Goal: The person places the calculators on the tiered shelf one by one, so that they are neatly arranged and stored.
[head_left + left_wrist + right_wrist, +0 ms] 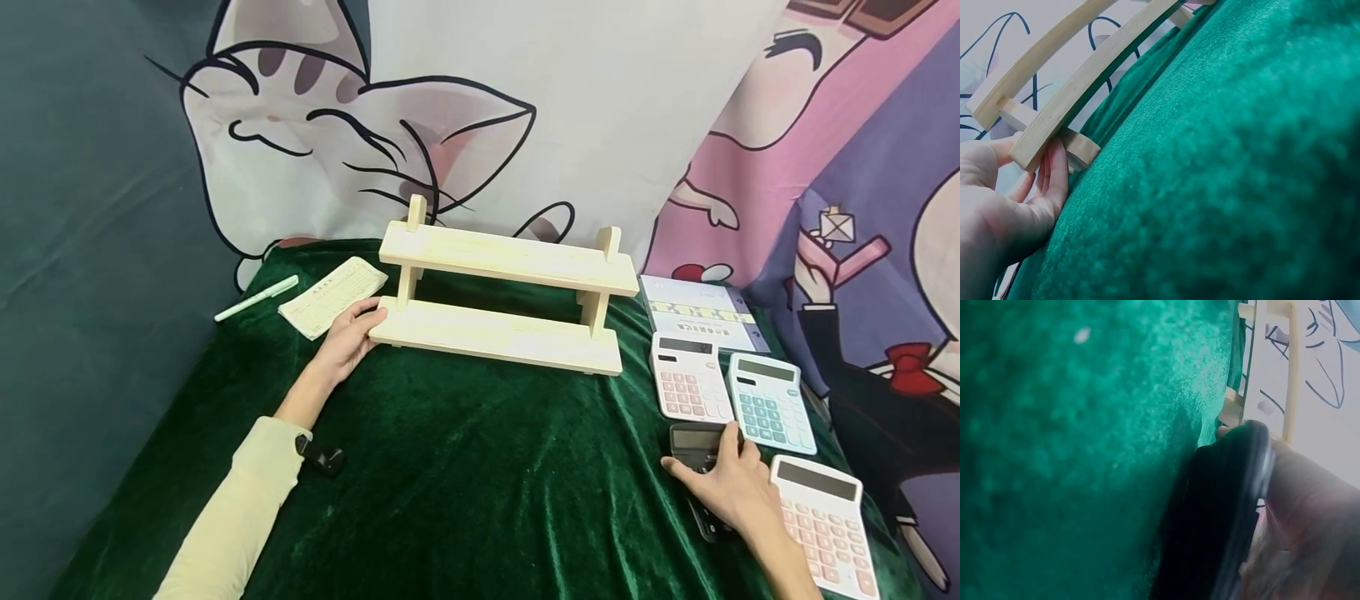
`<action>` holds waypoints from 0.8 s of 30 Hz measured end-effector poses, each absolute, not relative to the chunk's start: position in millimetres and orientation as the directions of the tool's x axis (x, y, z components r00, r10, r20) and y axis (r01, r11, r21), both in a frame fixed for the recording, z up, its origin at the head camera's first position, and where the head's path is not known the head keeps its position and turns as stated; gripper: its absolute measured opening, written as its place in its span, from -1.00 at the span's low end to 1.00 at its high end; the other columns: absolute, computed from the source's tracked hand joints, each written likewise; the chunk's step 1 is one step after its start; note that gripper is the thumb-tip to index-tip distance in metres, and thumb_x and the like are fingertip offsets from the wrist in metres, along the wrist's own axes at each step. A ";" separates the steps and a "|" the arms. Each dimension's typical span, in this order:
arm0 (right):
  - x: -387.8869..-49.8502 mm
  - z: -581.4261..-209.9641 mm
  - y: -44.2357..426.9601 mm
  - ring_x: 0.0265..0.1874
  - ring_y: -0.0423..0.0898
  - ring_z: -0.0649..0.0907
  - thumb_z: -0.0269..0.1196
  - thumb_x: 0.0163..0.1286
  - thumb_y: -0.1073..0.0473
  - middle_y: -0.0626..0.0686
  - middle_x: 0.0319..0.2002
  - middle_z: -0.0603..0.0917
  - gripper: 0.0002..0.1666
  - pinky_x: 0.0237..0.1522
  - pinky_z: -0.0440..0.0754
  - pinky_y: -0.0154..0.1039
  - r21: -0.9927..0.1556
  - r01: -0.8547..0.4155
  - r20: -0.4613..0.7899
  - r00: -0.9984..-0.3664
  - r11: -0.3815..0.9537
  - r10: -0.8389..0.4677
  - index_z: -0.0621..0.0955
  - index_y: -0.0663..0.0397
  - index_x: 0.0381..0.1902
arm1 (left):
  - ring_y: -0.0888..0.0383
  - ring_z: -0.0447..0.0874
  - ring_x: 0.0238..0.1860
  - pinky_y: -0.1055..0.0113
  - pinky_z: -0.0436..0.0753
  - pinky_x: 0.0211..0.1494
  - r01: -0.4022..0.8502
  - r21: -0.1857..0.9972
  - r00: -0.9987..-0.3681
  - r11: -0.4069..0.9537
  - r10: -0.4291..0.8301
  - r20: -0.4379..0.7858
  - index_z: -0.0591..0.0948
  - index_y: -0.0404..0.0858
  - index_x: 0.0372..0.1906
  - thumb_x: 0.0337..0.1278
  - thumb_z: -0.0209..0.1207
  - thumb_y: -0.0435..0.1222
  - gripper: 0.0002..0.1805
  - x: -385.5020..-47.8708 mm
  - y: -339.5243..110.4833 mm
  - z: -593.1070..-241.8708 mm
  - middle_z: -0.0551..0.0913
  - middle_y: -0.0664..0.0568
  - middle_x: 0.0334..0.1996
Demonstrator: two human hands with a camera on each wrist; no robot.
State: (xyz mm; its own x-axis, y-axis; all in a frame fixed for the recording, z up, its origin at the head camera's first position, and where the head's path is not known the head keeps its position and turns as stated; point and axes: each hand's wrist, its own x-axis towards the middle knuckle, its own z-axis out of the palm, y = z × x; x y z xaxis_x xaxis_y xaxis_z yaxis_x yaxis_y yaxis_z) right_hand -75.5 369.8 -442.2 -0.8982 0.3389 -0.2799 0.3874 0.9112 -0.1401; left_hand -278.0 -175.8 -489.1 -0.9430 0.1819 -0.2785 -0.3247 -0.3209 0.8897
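A two-tier wooden shelf (502,333) stands on the green cloth in the head view. My left hand (351,337) grips the left end of its lower board. The left wrist view shows fingers (1057,172) under that board (1054,128), with the thumb on its other side. At the right, my right hand (738,487) holds a black calculator (693,446) across its width, thumb on the left edge and fingers on the right. The palm hides part of its keys. In the right wrist view, the dark calculator (1210,519) shows edge-on, with a shadow on the cloth beside it.
Around the right hand lie a pink-and-white calculator (686,383), a blue one (772,408) and a larger pink one (828,525). Behind them is a flat pale box or book (701,312). A paper pad (333,296) and a pale green pen (257,298) lie left of the shelf.
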 end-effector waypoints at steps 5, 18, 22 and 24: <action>-78.5 -441.0 366.8 0.09 0.70 0.27 0.17 0.08 -0.68 0.74 0.26 0.07 0.60 0.04 0.24 0.55 -0.139 0.361 -0.256 -0.913 0.922 0.318 -0.19 0.49 0.50 | 0.32 0.62 -0.05 0.49 0.65 -0.04 -0.315 0.897 -0.946 -0.310 0.175 -0.272 0.13 -0.24 0.52 0.45 0.12 -0.24 -0.32 -277.4 -175.4 -490.8 0.38 -0.07 0.24; -98.0 -425.1 351.2 0.09 0.49 0.39 0.17 0.21 -0.57 0.68 0.30 0.12 0.48 -0.16 0.50 0.29 -0.289 0.287 -0.286 -0.936 0.913 0.204 -0.22 0.38 0.54 | 0.28 0.59 -0.01 0.47 0.65 -0.05 -0.307 0.899 -0.949 -0.311 0.166 -0.266 0.18 -0.22 0.48 0.46 0.11 -0.24 -0.39 -279.5 -170.5 -493.9 0.38 -0.08 0.27; -105.3 -422.9 344.1 0.20 0.54 0.32 0.20 0.26 -0.49 0.72 0.34 0.07 0.46 -0.03 0.47 0.36 -0.336 0.240 -0.244 -0.956 0.910 0.163 -0.27 0.41 0.53 | 0.27 0.58 0.00 0.47 0.64 -0.04 -0.308 0.897 -0.949 -0.318 0.166 -0.267 0.17 -0.22 0.49 0.46 0.10 -0.24 -0.37 -279.9 -171.7 -494.7 0.35 -0.11 0.31; -109.3 -421.7 339.8 0.27 0.57 0.25 0.22 0.26 -0.47 0.71 0.36 0.03 0.45 0.04 0.42 0.42 -0.351 0.223 -0.216 -0.964 0.909 0.153 -0.28 0.39 0.54 | 0.27 0.57 0.01 0.47 0.64 -0.03 -0.306 0.896 -0.950 -0.322 0.167 -0.265 0.16 -0.22 0.50 0.46 0.10 -0.24 -0.36 -279.4 -172.8 -494.9 0.34 -0.13 0.33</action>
State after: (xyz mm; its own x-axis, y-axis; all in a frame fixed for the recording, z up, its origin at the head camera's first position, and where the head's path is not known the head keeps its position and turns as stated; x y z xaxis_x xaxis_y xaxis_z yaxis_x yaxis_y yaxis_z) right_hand -109.3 339.8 -421.7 -0.9644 0.1532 -0.2156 0.2229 0.9095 -0.3509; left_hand -279.4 -172.8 -494.9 -0.9498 0.1667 -0.2647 -0.3062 -0.3217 0.8960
